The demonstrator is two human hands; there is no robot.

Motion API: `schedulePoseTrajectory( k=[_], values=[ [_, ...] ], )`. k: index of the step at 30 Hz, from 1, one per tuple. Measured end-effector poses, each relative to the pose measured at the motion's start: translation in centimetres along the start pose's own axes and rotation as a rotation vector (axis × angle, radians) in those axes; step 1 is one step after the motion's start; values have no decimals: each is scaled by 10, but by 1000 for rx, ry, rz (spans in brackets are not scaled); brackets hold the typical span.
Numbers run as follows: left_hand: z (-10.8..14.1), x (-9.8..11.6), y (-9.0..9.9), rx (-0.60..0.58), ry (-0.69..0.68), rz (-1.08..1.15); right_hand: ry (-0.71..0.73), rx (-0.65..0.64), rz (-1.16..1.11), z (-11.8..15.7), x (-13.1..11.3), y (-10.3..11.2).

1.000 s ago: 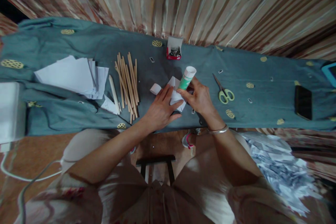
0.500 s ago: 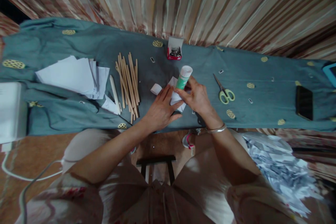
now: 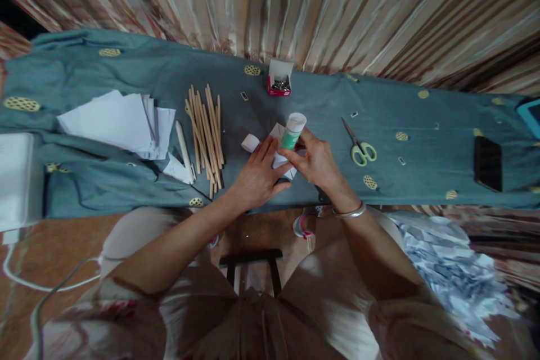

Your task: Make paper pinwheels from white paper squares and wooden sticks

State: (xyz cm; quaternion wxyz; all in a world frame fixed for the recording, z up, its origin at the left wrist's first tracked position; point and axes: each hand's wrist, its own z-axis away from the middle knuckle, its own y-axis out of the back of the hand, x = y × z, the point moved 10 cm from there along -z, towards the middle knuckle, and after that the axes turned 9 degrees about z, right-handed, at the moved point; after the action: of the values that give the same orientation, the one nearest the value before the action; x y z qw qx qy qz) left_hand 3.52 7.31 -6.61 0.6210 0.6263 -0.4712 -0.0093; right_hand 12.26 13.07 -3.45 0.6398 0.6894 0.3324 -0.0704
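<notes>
My right hand (image 3: 318,164) grips a green and white glue stick (image 3: 292,130), tip down on a folded piece of white paper (image 3: 280,152). My left hand (image 3: 257,176) lies flat with its fingers pressing that paper onto the teal cloth of the table (image 3: 126,180). A small white paper piece (image 3: 250,142) lies just left of my left fingertips. Most of the folded paper is hidden under my two hands.
A bundle of wooden sticks (image 3: 205,129) and a rolled paper stick (image 3: 183,149) lie to the left, beside a pile of white paper sheets (image 3: 118,122). A small open box of staples (image 3: 279,80) stands behind. Green-handled scissors (image 3: 358,145) and a black phone (image 3: 487,163) lie right. Crumpled paper (image 3: 451,270) is heaped below the table.
The glue stick has tilted more upright and shifted slightly left and down over the paper. My left hand has stayed in place.
</notes>
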Motion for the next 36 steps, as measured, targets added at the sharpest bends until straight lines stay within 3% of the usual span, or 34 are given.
schedulePoseTrajectory(
  k=[7,12,18,22,25,30,33,36],
  values=[
    [-1,1,-1,-25,10,-39,-42,-3,-6,6,7,4],
    [-1,2,2,-32,17,-48,-158,115,-92,11,28,18],
    [0,6,4,-4,-23,-60,-320,393,-634,12,71,44],
    [2,13,10,42,-87,-80,-440,412,-963,10,87,35],
    [2,15,30,100,-117,-45,-499,399,-1133,8,91,26],
    [5,-31,83,271,159,-74,-548,348,-1295,6,91,16],
    [9,-60,89,220,301,-89,-558,324,-1297,5,87,15],
    [10,-70,85,166,335,-93,-547,294,-1251,4,80,12]
  ],
)
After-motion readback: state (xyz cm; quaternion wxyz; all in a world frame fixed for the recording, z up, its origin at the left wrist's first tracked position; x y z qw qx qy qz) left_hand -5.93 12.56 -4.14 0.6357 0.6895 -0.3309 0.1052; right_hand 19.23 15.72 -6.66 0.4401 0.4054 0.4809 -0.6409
